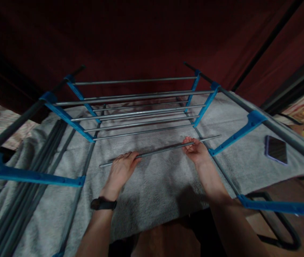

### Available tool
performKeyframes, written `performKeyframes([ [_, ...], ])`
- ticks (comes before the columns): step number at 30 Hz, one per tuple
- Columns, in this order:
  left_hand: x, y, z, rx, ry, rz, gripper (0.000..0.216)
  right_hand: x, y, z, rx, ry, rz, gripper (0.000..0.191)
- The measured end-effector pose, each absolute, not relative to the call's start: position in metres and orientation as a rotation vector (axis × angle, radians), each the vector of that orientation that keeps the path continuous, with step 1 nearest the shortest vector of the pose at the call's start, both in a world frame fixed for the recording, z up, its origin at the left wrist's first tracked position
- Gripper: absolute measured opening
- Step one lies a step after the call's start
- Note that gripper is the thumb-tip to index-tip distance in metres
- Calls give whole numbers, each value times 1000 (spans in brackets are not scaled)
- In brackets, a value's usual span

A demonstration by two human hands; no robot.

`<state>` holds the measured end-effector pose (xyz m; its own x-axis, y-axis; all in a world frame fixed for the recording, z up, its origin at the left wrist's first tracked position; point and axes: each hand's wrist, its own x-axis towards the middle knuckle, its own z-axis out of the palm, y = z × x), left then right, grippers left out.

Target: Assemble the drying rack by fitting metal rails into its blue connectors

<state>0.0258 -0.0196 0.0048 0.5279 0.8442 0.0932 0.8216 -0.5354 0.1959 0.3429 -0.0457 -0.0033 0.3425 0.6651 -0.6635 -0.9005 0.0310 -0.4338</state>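
A thin grey metal rod (162, 150) spans the space between my two hands, low over the grey blanket, its right end a little higher in view. My left hand (123, 166), with a dark watch band at the wrist, wraps over the rod near its left end. Palm up, my right hand (194, 148) curls its fingers round the rod near the right end. Beyond my hands stands a rack of grey tubes with blue plastic brackets (205, 107), several thin crossbars (141, 114) joining its two sides. Nearer blue brackets (237, 135) on the right carry no crossbar.
Several loose grey tubes (38, 175) lie on the blanket (152, 192) at left. A phone (276, 150) rests on the blanket at right, beyond the rack's side tube. Dark red upholstery (141, 39) rises behind. A bent black tube frame (288, 228) sits at lower right.
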Motion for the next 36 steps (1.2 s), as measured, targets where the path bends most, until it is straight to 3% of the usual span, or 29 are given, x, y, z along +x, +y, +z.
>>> performKeyframes([
  [18, 12, -11, 2, 2520, 1462, 286, 33, 374, -51, -2, -1002, 262, 1007, 31],
  [36, 33, -23, 0, 2628, 1348, 304, 30, 338, -44, -1, -1010, 242, 1153, 22],
])
